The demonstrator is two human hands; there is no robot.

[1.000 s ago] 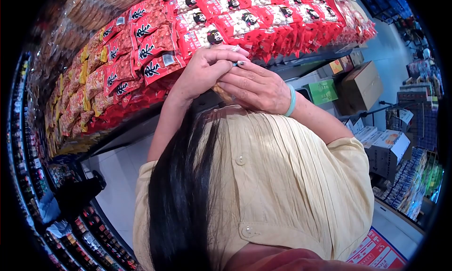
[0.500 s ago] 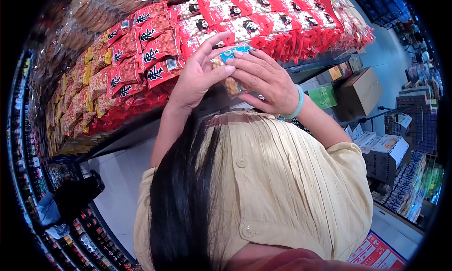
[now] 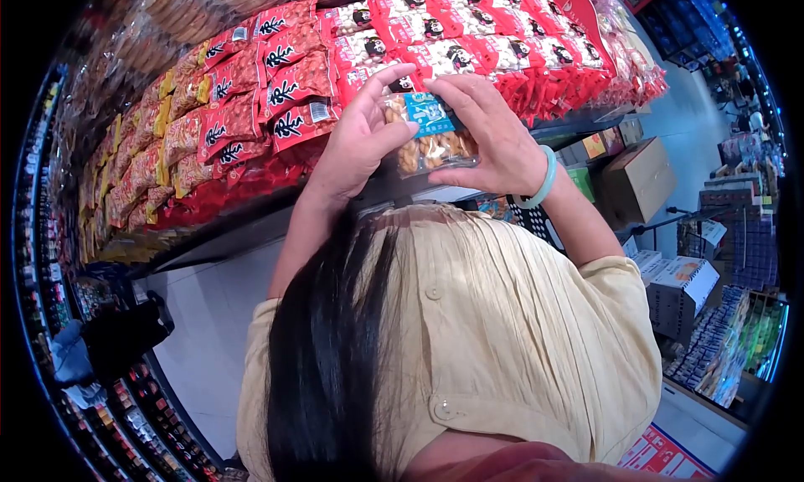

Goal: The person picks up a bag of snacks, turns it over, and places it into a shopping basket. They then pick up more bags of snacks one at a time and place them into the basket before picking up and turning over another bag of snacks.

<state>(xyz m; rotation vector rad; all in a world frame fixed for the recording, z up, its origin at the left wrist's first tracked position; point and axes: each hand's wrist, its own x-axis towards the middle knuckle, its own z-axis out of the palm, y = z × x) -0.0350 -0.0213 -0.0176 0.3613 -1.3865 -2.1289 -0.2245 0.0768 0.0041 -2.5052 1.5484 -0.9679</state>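
A small clear packet of golden-brown snack pieces (image 3: 437, 149) with a blue label is held up in front of my chest. My left hand (image 3: 362, 143) pinches its left side, with the thumb lying on the label. At the packet's right end is my right hand (image 3: 500, 137), a pale green bangle on its wrist. Its fingers curve over the top corner and its thumb sits by the lower corner. Just beyond the hands lie red-and-white bags of round white snacks (image 3: 456, 56).
Red bags with black lettering (image 3: 289, 88) and yellow-and-red bags (image 3: 134, 185) fill the display on the left. Cardboard boxes (image 3: 638, 180) stand on the right. Shelves of small goods (image 3: 159, 423) line the lower left, near a person in dark clothing (image 3: 126, 335).
My right hand has slid off the packet's front to its right end, so the blue label and more of the snack pieces show. My left hand keeps hold. The view has shifted slightly.
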